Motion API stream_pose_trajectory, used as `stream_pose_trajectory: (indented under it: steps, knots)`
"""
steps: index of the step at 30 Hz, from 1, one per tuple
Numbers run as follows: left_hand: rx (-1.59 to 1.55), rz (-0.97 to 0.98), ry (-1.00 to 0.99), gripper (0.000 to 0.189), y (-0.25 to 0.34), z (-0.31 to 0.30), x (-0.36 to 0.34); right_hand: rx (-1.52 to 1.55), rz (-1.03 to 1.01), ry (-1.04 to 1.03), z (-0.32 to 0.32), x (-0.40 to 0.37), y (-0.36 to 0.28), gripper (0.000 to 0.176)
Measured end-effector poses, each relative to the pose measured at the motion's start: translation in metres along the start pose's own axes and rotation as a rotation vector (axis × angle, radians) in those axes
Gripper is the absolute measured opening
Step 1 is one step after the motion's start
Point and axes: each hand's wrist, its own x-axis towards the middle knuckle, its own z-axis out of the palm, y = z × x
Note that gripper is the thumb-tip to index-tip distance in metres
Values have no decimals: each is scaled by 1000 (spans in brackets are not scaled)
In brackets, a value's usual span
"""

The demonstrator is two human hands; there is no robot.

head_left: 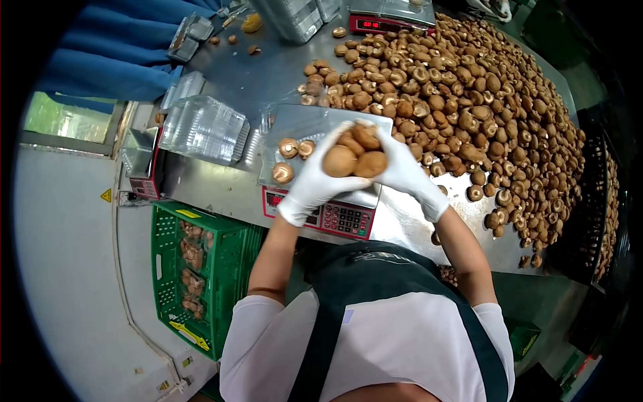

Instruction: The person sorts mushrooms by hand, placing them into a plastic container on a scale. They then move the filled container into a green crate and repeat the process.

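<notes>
Both my hands wear white gloves and cup several brown mushrooms (pixel 355 151) between them, above the right part of a scale's metal plate (pixel 321 120). My left hand (pixel 318 175) wraps the left side of the bunch, and my right hand (pixel 405 173) closes on its right side. Three loose mushrooms (pixel 282 173) lie on the left part of the plate, in or on a clear plastic tray that is hard to make out. The scale's red-framed keypad (pixel 345 220) shows below my hands; its display is partly covered by my left glove.
A large mushroom pile (pixel 469 94) spreads over the steel table's right side. Stacked clear trays (pixel 204 127) stand left of the scale. A green crate (pixel 201 268) with packed mushrooms is at lower left. Another scale (pixel 392 17) stands at the back; a gloved person's hand (pixel 499 10) shows top right.
</notes>
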Motion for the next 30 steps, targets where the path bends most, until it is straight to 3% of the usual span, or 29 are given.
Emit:
stream_pose_trajectory:
  steps: [3,5,8,9,11,13,15,16,17,19,20,25,29,30]
  knots:
    - [25,-108,67,91,6,-50,-9,-52,-51,-68,38,39,7,84]
    - [26,-118,63,90,-15,-82,-10,-251,116,-209,49,59,-1,84]
    - [700,-133,234,89,-45,-116,-15,-494,108,-51,66,67,8,87]
    - [695,-131,236,89,-45,-120,-17,-499,108,-53,66,67,6,87]
    - [1020,-129,255,81,-39,-127,-20,-527,117,-127,59,64,-4,86]
    - [901,-203,227,73,-28,-130,-22,-514,212,-189,56,60,-7,80]
    - [796,-148,273,69,-32,-141,-24,-415,107,17,57,49,9,74]
    - [733,-98,326,64,-32,-148,-25,-343,148,61,54,41,7,62]
    - [661,-86,367,59,-30,-154,-25,-348,159,58,52,35,5,62]
    - [508,-184,380,55,-22,-167,-26,-69,249,164,49,22,6,55]
    - [498,-225,388,53,-17,-173,-25,-94,224,220,50,14,14,49]
    - [457,-239,400,58,-32,-211,-4,-18,377,362,46,-14,22,43]
    - [343,-319,438,65,-36,-220,17,-152,353,359,49,-17,23,44]
    - [289,-263,470,70,-52,-225,24,-201,352,342,50,-15,21,45]
